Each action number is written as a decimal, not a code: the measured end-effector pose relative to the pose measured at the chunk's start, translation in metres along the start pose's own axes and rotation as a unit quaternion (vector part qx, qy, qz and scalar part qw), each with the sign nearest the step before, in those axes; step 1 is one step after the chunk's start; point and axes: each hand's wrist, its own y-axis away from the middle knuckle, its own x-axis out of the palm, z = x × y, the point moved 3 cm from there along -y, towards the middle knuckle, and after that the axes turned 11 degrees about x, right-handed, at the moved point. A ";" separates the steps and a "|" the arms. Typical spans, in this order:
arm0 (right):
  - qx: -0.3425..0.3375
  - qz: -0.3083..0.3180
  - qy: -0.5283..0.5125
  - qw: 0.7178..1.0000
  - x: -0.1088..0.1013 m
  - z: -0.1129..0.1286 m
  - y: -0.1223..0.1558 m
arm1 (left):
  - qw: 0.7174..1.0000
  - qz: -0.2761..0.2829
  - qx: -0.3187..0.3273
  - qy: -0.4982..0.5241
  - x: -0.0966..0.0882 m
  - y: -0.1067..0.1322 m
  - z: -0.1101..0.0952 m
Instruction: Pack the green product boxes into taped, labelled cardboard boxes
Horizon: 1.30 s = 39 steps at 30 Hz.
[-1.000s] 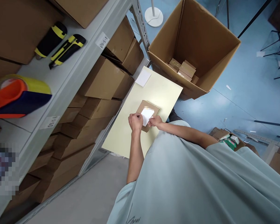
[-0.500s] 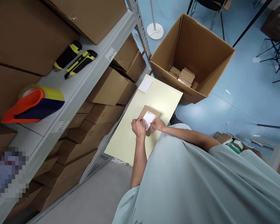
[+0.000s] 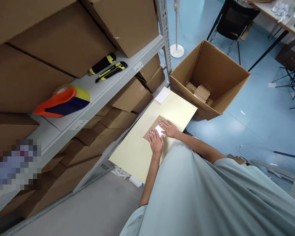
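On the pale yellow board (image 3: 130, 154) lies a small brown cardboard box (image 3: 151, 129) with a white label (image 3: 159, 130) on its top. My left hand (image 3: 156, 141) lies flat over the label's near-left part, fingers stretched out. From the right, my right hand (image 3: 169, 128) rests flat across the label and the box's edge, its fingers extended. Between them the two hands cover much of the label and part of the box. A stack of white paper (image 3: 162, 95) sits at the board's far corner.
A large open carton (image 3: 211, 78) with several small boxes inside stands beyond the board. Left is a metal shelf (image 3: 98, 95) holding cartons, two utility knives (image 3: 111, 71) and an orange tape dispenser (image 3: 61, 101). A black chair (image 3: 233, 19) stands farther back.
Both hands have gone from holding the white label by its edges to lying flat on it against the box. The camera view has shifted, so the shelf appears farther right.
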 end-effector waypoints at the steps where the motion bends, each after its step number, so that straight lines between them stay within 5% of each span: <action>1: 0.000 -0.005 0.010 1.000 0.002 -0.006 -0.001 | 1.000 -0.008 -0.017 -0.003 -0.001 0.006 0.006; 5: 0.036 -0.045 0.049 0.997 0.008 -0.017 -0.009 | 0.996 -0.040 -0.076 -0.005 -0.004 0.020 0.020; 9: -0.002 -0.042 0.109 0.993 0.022 -0.006 -0.017 | 0.992 -0.064 -0.103 -0.020 0.005 0.013 0.007; 14: -0.052 -0.004 0.175 0.983 0.025 -0.006 -0.022 | 0.996 -0.022 -0.076 -0.047 0.011 0.001 -0.002; 21: 0.021 -0.043 0.191 0.980 0.003 -0.041 -0.022 | 0.990 -0.059 -0.125 -0.040 0.010 0.012 0.012; 29: -0.028 -0.009 0.208 0.978 0.019 -0.021 -0.021 | 0.995 -0.035 -0.086 -0.021 0.008 -0.006 -0.010; 34: 0.030 -0.038 0.176 0.983 0.007 -0.029 -0.018 | 0.988 -0.076 -0.128 -0.050 -0.008 0.018 0.006; 39: 0.067 0.005 0.085 0.994 0.015 -0.035 -0.025 | 0.954 -0.162 -0.251 -0.029 0.004 0.043 0.043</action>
